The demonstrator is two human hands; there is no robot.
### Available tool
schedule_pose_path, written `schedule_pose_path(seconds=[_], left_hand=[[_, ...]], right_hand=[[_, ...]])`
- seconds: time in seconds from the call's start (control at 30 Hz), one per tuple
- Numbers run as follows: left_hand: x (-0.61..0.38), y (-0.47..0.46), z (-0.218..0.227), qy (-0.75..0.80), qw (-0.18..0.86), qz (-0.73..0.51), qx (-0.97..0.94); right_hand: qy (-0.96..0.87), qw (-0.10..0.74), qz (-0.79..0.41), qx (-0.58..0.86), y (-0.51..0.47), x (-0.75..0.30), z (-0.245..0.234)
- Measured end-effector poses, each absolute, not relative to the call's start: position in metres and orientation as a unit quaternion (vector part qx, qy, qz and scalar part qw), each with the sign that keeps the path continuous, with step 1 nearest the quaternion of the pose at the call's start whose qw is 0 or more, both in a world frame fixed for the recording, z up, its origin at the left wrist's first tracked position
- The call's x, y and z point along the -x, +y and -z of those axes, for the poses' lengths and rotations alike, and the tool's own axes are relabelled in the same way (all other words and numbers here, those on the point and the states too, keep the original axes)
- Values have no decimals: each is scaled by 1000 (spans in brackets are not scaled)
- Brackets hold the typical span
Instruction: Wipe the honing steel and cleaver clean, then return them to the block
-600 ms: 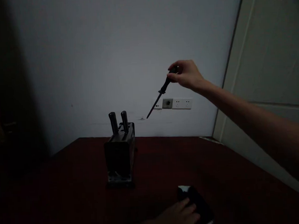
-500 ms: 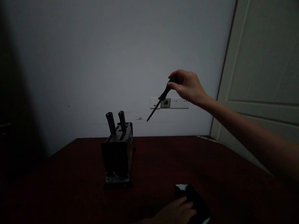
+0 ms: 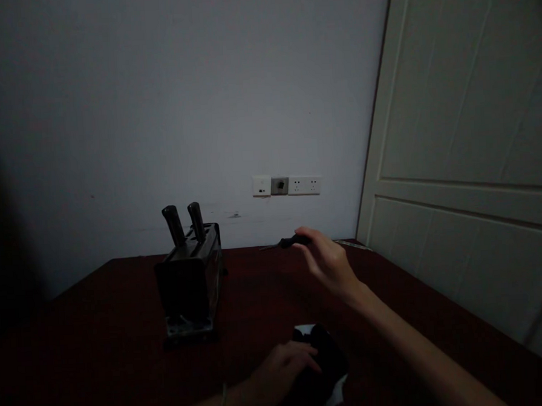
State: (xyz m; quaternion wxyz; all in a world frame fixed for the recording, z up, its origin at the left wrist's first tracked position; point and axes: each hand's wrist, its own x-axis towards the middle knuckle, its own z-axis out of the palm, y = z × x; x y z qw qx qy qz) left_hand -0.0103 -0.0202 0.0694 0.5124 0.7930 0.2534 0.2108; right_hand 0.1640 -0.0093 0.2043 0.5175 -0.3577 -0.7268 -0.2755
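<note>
My right hand [image 3: 327, 259] is closed round the dark handle of a sharpening steel [image 3: 290, 242], holding it above the table. Its thin rod points left and lies nearly level, tip in the air to the right of the knife block. On a black thing with white ends [image 3: 330, 358], perhaps a cloth, rests my left hand [image 3: 284, 369], fingers stretched over it and slightly apart. The dark knife block [image 3: 185, 295] stands upright at the left, with two dark-handled knives [image 3: 185, 224] sticking out of its top slots. Dim light hides detail on the black thing.
The dark red table [image 3: 252, 289] runs back to a pale wall [image 3: 193, 98]. A row of wall sockets [image 3: 286, 186] sits just above its far edge. On the right, a white panelled door [image 3: 458, 126] borders the table.
My right hand has come down with the sharpening steel, whose rod has swung from slanting downward to nearly level. My left hand stays on the black thing. The whole view has shifted a little.
</note>
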Motion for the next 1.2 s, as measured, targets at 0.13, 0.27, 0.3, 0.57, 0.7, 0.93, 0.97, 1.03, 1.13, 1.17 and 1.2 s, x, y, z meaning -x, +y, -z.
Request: schedule_pose_path(seconds=[0.13,0.27,0.3,0.57,0.7,0.93,0.97,1.03,1.13,1.17,1.2], left_hand=[[1,-6,-59,271,584,-263,-719],[-4,1,-60,275,660,-283,-640],[-5,1,-64,286,673,-285,-619],[-15,-2,-106,239,804,-364,-405],[-22,4,-122,197,830,-380,-357],[-26,16,-131,215,820,-412,-336],[-26,17,-131,216,820,-407,-338],[-27,21,-128,224,820,-398,-346],[-26,26,-122,250,811,-386,-363],[-26,28,-119,259,807,-383,-367],[-25,30,-117,264,804,-382,-371]], right_hand=[[-732,523,278,336,-22,-162,-180],[-745,521,261,324,-32,-159,-164],[-747,520,264,320,-34,-159,-160],[-763,477,325,292,-37,-162,-130],[-772,464,337,273,-39,-162,-127],[-769,456,346,285,-37,-161,-120],[-768,457,344,288,-36,-161,-119],[-770,458,335,291,-35,-161,-116],[-779,459,293,310,-36,-160,-115],[-783,459,270,321,-37,-159,-115],[-787,460,240,332,-38,-158,-115]])
